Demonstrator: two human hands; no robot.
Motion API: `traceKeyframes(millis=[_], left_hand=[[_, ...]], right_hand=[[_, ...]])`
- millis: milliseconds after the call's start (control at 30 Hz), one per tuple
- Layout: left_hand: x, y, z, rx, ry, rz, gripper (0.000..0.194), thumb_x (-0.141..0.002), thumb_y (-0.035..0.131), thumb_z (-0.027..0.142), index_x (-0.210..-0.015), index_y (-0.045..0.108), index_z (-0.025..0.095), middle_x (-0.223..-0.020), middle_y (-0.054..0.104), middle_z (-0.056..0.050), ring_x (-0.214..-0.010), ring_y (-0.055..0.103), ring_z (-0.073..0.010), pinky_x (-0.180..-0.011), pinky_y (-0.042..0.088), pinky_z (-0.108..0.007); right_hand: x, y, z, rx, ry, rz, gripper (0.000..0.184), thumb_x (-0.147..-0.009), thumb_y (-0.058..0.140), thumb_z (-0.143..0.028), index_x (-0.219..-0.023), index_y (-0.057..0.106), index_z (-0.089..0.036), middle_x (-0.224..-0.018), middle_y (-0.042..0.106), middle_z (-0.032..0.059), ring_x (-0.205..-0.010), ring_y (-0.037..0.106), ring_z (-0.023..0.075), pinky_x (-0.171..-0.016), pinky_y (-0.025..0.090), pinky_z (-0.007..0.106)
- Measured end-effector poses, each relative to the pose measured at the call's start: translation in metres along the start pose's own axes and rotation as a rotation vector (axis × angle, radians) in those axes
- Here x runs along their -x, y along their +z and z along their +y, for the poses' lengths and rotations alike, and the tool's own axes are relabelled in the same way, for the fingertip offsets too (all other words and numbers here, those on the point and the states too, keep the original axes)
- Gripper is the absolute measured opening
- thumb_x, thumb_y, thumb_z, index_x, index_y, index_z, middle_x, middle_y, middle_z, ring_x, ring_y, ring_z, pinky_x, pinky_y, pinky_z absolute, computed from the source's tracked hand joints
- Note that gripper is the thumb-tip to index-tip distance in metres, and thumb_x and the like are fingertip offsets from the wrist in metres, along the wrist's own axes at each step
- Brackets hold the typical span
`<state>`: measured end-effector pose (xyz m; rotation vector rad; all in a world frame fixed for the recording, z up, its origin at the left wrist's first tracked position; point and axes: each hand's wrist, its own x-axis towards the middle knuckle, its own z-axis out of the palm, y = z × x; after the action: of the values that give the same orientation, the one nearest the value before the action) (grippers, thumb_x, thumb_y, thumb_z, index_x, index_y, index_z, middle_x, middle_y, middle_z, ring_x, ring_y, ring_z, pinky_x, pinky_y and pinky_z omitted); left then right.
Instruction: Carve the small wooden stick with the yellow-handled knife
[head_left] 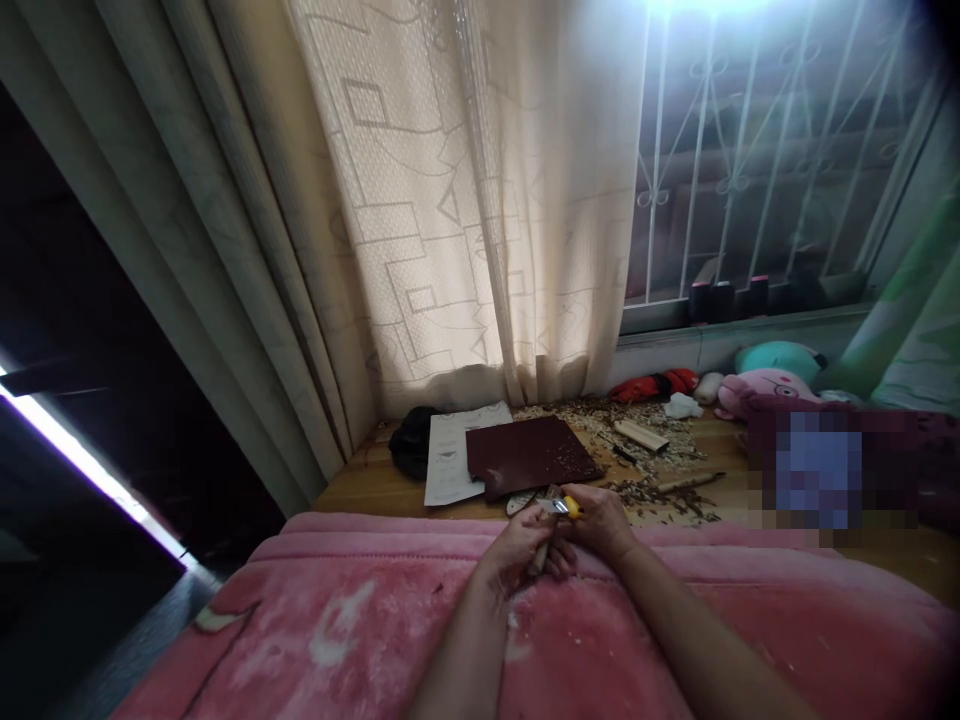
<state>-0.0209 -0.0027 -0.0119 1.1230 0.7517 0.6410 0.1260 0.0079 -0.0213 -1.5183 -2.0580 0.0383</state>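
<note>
My left hand [517,550] is closed around a small pale wooden piece [538,556] over a pink blanket [360,620]. My right hand [600,522] grips a yellow-handled knife [564,507], its blade resting against the top of the wood. Both hands meet at the far edge of the blanket, close to the wooden floor [375,485]. Pale shavings speckle the blanket beneath my hands.
A dark red sheet [529,455] lies on white paper [450,455] beside a black bundle [411,440]. Wood shavings [645,445], a wooden block [641,434] and a stick [690,482] litter the floor. Plush toys [765,385] sit under the barred window [765,160]; curtains [450,200] hang left.
</note>
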Motion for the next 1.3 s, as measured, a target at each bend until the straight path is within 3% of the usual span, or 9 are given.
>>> traceKeyframes(millis=[100,200,300,400,533,700,900,1300], left_hand=[[-0.002,-0.004,0.002,0.066,0.008,0.089,0.044,-0.066,0.042,0.05,-0.088,0.045,0.012,-0.049,0.051,0.0,-0.032,0.042,-0.0063,-0.031,0.027,-0.015],[-0.006,-0.01,0.004,0.202,-0.048,0.148,0.047,-0.067,0.037,0.053,-0.09,0.045,0.013,-0.045,0.044,0.003,-0.03,0.036,-0.0047,-0.03,0.022,-0.014],[-0.009,-0.015,0.003,0.34,-0.071,0.119,0.041,-0.068,0.039,0.05,-0.088,0.045,0.015,-0.051,0.046,0.002,-0.037,0.042,-0.0055,-0.033,0.025,-0.014],[-0.011,-0.018,0.001,0.471,-0.007,0.149,0.029,-0.068,0.045,0.041,-0.085,0.043,0.018,-0.063,0.051,0.0,-0.049,0.05,-0.0081,-0.041,0.034,-0.016],[-0.013,-0.018,-0.001,0.579,0.048,0.173,0.023,-0.069,0.046,0.035,-0.084,0.042,0.018,-0.076,0.055,-0.003,-0.064,0.055,-0.0135,-0.053,0.04,-0.024],[-0.015,-0.02,-0.001,0.668,0.059,0.154,0.036,-0.069,0.038,0.049,-0.08,0.043,0.016,-0.085,0.055,-0.007,-0.067,0.055,-0.0164,-0.049,0.038,-0.024],[-0.015,-0.021,0.001,0.717,0.061,0.159,0.035,-0.07,0.038,0.048,-0.079,0.044,0.015,-0.077,0.054,-0.007,-0.056,0.051,-0.013,-0.039,0.028,-0.018],[-0.014,-0.014,-0.002,0.674,0.089,0.176,0.025,-0.069,0.046,0.041,-0.074,0.044,0.016,-0.068,0.051,-0.001,-0.054,0.047,-0.0081,-0.052,0.037,-0.022]], right_hand=[[-0.001,0.003,0.004,-0.014,0.048,0.081,0.032,-0.06,0.048,-0.032,-0.09,0.052,-0.023,-0.081,0.058,0.0003,-0.074,0.049,0.0129,-0.064,0.028,0.019],[-0.003,0.004,0.009,0.002,0.233,0.195,0.032,-0.062,0.041,-0.019,-0.092,0.05,-0.023,-0.084,0.058,-0.0001,-0.076,0.049,0.0118,-0.065,0.028,0.019],[-0.004,0.004,0.013,0.051,0.363,0.214,0.027,-0.063,0.04,-0.018,-0.087,0.052,-0.022,-0.077,0.058,-0.0002,-0.072,0.049,0.0112,-0.061,0.027,0.019],[-0.005,0.003,0.014,0.108,0.412,0.189,0.02,-0.064,0.042,-0.021,-0.08,0.054,-0.022,-0.07,0.057,-0.0006,-0.066,0.047,0.0102,-0.055,0.024,0.02],[-0.006,0.002,0.013,0.15,0.451,0.146,0.017,-0.063,0.044,-0.021,-0.076,0.055,-0.022,-0.066,0.056,-0.0009,-0.061,0.045,0.0091,-0.051,0.019,0.021],[-0.006,0.0,0.012,0.159,0.46,0.129,0.014,-0.063,0.044,-0.021,-0.073,0.054,-0.023,-0.064,0.055,-0.002,-0.058,0.044,0.0084,-0.049,0.015,0.021],[-0.006,-0.002,0.012,0.165,0.437,0.112,0.013,-0.062,0.044,-0.022,-0.072,0.053,-0.023,-0.065,0.056,-0.0017,-0.058,0.044,0.0089,-0.049,0.015,0.022],[-0.005,-0.001,0.013,0.172,0.42,0.086,0.011,-0.062,0.044,-0.021,-0.07,0.051,-0.023,-0.065,0.056,-0.002,-0.06,0.046,0.0094,-0.049,0.015,0.022]])
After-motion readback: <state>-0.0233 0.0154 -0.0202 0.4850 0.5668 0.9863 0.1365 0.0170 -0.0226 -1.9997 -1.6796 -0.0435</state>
